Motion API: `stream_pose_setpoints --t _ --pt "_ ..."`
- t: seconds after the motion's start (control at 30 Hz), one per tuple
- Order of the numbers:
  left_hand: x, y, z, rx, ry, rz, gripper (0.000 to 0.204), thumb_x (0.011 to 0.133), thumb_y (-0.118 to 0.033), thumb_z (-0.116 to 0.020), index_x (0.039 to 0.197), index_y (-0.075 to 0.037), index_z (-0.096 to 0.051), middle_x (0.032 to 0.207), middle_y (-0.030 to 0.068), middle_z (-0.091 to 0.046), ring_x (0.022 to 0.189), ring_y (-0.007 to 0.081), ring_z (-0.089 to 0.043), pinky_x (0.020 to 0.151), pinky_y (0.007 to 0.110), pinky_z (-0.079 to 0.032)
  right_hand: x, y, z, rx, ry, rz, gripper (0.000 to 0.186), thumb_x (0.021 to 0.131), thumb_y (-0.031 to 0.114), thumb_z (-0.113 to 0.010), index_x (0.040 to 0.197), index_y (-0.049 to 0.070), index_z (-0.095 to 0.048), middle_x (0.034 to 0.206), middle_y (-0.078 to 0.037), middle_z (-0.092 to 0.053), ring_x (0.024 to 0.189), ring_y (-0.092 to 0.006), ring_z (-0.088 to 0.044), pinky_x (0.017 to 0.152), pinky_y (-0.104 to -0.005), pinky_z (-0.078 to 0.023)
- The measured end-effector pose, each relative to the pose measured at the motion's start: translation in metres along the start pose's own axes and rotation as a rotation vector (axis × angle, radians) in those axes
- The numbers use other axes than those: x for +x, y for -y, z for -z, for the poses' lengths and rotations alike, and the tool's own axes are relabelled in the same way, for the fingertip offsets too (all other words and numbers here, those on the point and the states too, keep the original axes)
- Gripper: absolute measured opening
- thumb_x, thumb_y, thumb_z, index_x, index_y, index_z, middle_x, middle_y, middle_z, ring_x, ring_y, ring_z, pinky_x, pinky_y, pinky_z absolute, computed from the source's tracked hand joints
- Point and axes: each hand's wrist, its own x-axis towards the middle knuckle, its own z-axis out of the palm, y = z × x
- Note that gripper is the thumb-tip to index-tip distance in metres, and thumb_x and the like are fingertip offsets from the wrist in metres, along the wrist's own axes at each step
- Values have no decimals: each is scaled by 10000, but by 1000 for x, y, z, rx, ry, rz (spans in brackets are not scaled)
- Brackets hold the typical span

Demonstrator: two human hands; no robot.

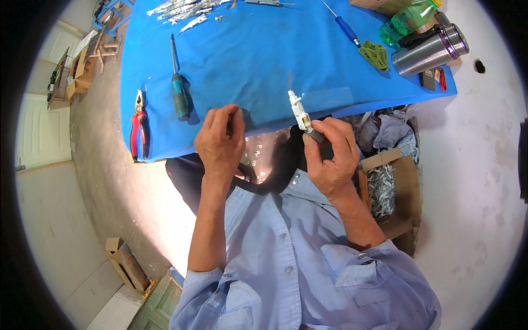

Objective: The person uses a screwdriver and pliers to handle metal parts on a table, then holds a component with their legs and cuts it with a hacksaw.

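Between the thumb and fingers of my right hand [334, 157] is a small white plastic connector-like part [300, 113]. It has a grey lower end, and a thin tip points away from me. My left hand [220, 137] is curled at the near edge of the blue-covered table [236, 60], thumb against the bent fingers; anything inside them is hidden. Left of it lie a screwdriver with a dark green handle [180, 98] and red-and-black-handled pliers [139, 131]. A flat clear strip [327, 97] rests on the cloth beside the white part.
Similar white parts [184, 10] are heaped at the far left. At the far right are a blue-handled screwdriver [347, 30], a green rag [374, 55], a steel flask [426, 54] and a green bottle [406, 26]. A cardboard box [408, 190] with silvery pieces stands below the table's right side.
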Motion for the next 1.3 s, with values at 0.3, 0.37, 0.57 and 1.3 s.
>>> stream_pose_setpoints --t 0.3,0.37,0.57,1.3 --pt "1 2 1 11 -11 -33 96 948 -14 -790 1033 -29 -750 861 84 -691 657 182 -662 602 313 -520 -1 -4 -6 -27 37 -54 337 847 -89 -787 1160 33 -754 1106 -139 -686 861 -232 -728 660 -321 -592" --pt "0 3 0 -3 -14 -11 93 948 -16 -788 1031 -32 -749 859 88 -687 661 194 -666 607 320 -522 0 -2 -3 -10 -44 -28 339 851 -89 -789 1166 34 -753 1103 -132 -685 858 -219 -721 665 -321 -587" --pt "1 1 3 49 0 -45 80 956 -20 -782 1027 -32 -748 856 88 -687 655 189 -662 604 317 -520 -10 -25 -9 -76 97 -110 338 845 -86 -806 1161 21 -748 1090 -117 -671 813 -192 -695 640 -302 -585" --pt "-1 -1 2 25 -23 -37 85 957 -15 -779 1034 -36 -747 863 79 -690 657 184 -659 612 320 -524 -5 -15 -6 17 7 -127 287 860 -47 -809 1129 16 -735 1107 -138 -701 814 -219 -726 672 -306 -618"
